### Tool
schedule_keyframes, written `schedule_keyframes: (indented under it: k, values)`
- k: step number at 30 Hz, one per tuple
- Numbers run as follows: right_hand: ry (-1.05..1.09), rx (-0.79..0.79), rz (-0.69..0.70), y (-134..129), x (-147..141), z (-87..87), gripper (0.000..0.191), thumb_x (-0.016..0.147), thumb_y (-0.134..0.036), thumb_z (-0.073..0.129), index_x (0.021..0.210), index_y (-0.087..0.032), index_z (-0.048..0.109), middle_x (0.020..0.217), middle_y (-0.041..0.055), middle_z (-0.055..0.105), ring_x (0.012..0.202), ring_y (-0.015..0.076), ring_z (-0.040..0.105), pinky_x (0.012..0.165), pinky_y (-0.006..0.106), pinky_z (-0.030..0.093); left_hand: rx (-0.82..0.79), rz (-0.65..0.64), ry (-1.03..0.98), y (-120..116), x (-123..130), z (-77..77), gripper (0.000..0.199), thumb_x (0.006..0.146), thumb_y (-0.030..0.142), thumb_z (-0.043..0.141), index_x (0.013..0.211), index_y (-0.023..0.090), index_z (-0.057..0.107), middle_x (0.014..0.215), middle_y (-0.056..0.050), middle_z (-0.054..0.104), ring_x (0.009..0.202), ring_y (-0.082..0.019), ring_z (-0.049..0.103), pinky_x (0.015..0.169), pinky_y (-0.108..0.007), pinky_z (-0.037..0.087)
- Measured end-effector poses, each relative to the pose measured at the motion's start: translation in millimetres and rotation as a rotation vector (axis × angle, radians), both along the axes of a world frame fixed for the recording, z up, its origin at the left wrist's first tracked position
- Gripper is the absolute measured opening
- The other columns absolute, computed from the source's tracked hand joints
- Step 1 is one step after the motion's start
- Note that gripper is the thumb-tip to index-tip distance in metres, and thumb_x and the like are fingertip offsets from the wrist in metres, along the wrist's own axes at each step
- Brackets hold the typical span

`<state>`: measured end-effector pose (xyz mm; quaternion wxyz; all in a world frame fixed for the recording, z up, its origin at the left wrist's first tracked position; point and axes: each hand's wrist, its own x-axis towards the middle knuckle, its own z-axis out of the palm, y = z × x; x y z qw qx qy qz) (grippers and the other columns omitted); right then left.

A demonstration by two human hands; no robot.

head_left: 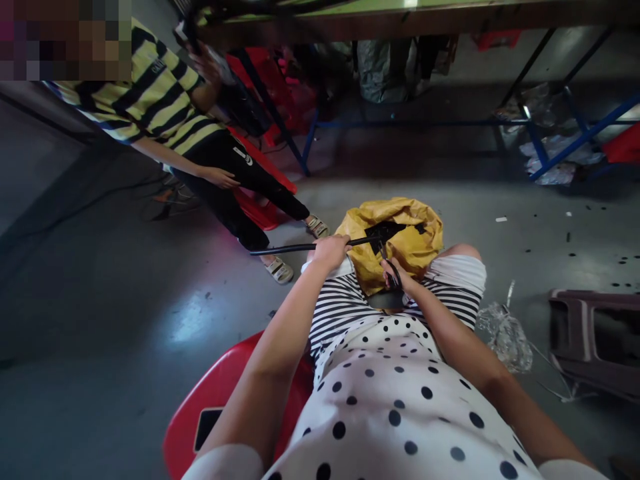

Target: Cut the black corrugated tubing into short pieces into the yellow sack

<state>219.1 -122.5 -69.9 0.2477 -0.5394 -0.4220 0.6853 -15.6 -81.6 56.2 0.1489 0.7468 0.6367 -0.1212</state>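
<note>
Left hand (331, 251) clenched round a long thin black strip (300, 248), held out level with its free end trailing away to the left of the fist, seemingly to keep it taut. Right hand (395, 275) closed through the loops of dark-handled scissors (384, 259), blades pointed up toward the strip's near end. Crumpled yellow plastic bag (400, 240) just beyond both hands, mouth upward, likely placed to catch offcuts.

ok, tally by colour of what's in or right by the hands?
Black: 2 - long black strip gripped by left hand; black scissors in right hand
Yellow: 1 - crumpled yellow bag
Red: 1 - red plastic stool
Total: 4
</note>
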Motion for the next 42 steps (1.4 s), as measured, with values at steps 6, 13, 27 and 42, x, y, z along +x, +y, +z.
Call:
schedule_keyframes:
  k: [6,13,27,42]
  values:
    - [0.022,0.03,-0.011,10.2,-6.2,16.7,0.069,0.071,-0.081,0.078,0.095,-0.028,0.043,0.063,-0.0066,0.053,0.046,0.0118,0.05,0.042,0.025,0.041,-0.002,-0.021,-0.071,-3.0,5.9,1.0,0.03,0.105,0.037,0.052,0.124,0.025,0.071,0.125,-0.01,0.076,0.116,-0.027,0.071,0.094,-0.035,0.053]
    - [-0.052,0.137,0.003,10.3,-5.4,15.5,0.064,0.073,-0.079,0.075,0.09,-0.027,0.043,0.051,-0.0086,0.048,0.037,0.0123,0.046,0.033,0.023,0.036,-0.02,-0.025,-0.075,-1.3,2.9,-6.5,0.028,0.104,0.035,0.053,0.121,0.023,0.072,0.124,-0.011,0.076,0.117,-0.027,0.07,0.096,-0.034,0.052]
    - [-0.126,0.113,-0.001,-1.6,-11.8,0.8,0.063,0.07,-0.077,0.079,0.082,-0.027,0.043,0.049,-0.0067,0.044,0.036,0.0118,0.042,0.033,0.025,0.032,-0.085,-0.031,0.041,0.5,6.0,-30.1,0.031,0.105,0.034,0.048,0.125,0.022,0.07,0.125,-0.014,0.076,0.117,-0.029,0.071,0.094,-0.037,0.053]
    - [-0.065,0.044,-0.021,-6.0,6.4,3.2,0.066,0.072,-0.081,0.076,0.093,-0.027,0.043,0.058,-0.0068,0.051,0.044,0.0116,0.046,0.041,0.025,0.039,-0.049,-0.038,0.024,-0.2,10.9,-14.8,0.029,0.105,0.033,0.05,0.125,0.02,0.069,0.127,-0.014,0.075,0.118,-0.028,0.07,0.096,-0.036,0.052]
